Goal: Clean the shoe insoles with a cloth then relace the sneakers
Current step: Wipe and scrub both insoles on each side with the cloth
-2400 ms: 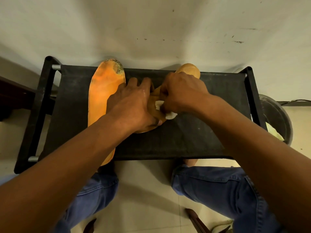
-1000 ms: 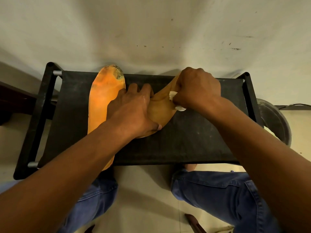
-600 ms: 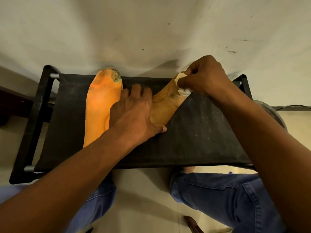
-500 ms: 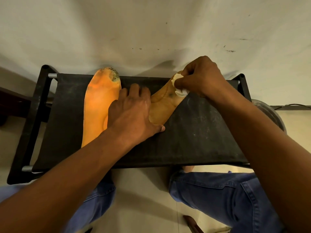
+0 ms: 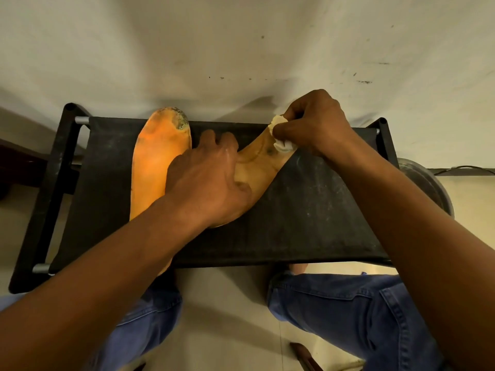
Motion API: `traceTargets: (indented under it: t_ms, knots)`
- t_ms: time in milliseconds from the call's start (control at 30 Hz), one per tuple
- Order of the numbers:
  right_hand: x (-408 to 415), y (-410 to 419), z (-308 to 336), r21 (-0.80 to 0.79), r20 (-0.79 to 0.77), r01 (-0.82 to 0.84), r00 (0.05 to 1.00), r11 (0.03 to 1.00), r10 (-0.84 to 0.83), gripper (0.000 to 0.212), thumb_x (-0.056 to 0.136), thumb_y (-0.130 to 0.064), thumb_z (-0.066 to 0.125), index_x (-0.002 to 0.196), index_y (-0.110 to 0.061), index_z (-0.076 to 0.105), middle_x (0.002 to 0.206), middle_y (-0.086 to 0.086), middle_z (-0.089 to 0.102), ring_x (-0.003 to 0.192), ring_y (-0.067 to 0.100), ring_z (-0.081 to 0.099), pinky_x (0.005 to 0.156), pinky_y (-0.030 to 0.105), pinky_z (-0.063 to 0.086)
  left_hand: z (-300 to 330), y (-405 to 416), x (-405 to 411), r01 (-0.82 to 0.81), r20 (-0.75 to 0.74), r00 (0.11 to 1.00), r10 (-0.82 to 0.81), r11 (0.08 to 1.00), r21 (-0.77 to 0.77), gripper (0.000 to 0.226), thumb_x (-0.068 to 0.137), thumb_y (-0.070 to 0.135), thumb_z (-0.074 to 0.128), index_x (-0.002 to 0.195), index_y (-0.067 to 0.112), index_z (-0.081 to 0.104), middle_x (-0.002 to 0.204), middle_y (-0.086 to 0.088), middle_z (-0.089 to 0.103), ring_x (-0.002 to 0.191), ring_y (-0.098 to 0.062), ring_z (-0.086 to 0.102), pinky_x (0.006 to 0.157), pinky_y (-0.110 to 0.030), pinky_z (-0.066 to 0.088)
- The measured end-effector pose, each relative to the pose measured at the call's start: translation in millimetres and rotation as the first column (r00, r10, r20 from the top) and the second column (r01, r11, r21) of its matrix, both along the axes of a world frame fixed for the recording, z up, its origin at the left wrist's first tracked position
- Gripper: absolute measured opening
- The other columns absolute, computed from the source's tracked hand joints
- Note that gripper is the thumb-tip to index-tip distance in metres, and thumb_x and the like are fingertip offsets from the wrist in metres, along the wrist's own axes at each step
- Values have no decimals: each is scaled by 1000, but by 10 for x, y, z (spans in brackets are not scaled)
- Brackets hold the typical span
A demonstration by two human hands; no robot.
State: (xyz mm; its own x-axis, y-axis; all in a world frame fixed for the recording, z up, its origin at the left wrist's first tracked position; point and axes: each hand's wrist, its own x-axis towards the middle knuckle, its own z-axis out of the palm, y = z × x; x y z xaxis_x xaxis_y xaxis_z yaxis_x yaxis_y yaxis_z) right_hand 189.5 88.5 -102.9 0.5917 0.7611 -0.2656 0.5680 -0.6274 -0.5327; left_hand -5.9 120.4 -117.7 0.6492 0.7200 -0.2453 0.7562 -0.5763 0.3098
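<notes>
Two orange insoles lie on a black fabric stool. The left insole lies lengthwise, its toe end dark with dirt, its heel hidden under my left forearm. The right insole lies slanted, browner, with dark spots near its toe. My left hand presses flat on the heel half of the right insole, fingers spread. My right hand grips a small white cloth and holds it against the toe end of the right insole. No sneakers or laces are in view.
A pale wall rises just behind the stool. A dark round bucket stands on the floor at the right, with a cable behind it. My knees in blue jeans sit under the stool's near edge. Dark furniture lies at the far left.
My right hand has slid the cloth from the middle of the right insole up to its toe end. My left hand has stayed pressed on the heel half.
</notes>
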Motion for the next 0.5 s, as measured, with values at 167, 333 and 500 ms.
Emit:
traceTargets:
  t_ms: [167, 333, 500]
  knots:
    - [-41, -1, 6, 3, 6, -23, 1000, 1000, 23, 8, 74, -24, 81, 75, -18, 77, 81, 3, 73, 78, 16, 71, 77, 45, 62, 65, 158, -56, -52, 76, 995, 69, 977, -205, 32, 88, 29, 69, 120, 32, 65, 100, 4, 70, 90, -18, 65, 76, -42, 58]
    - [-82, -5, 21, 3, -25, -53, 998, 999, 53, 13, 77, -25, 81, 69, -25, 71, 80, -3, 70, 80, 13, 68, 75, 34, 60, 146, 329, -116, -5, -6, 1000, 4, 948, -318, 28, 93, 19, 66, 116, 34, 69, 90, 16, 65, 90, -10, 63, 81, -36, 58]
    - [-122, -2, 16, -25, -64, -80, 995, 996, 79, 11, 78, -28, 82, 80, -21, 74, 88, -2, 71, 83, 11, 67, 75, 31, 58, 201, 476, -276, 82, -130, 979, -156, 890, -448, 22, 92, 27, 71, 112, 34, 72, 90, 17, 68, 88, -6, 64, 80, -28, 56]
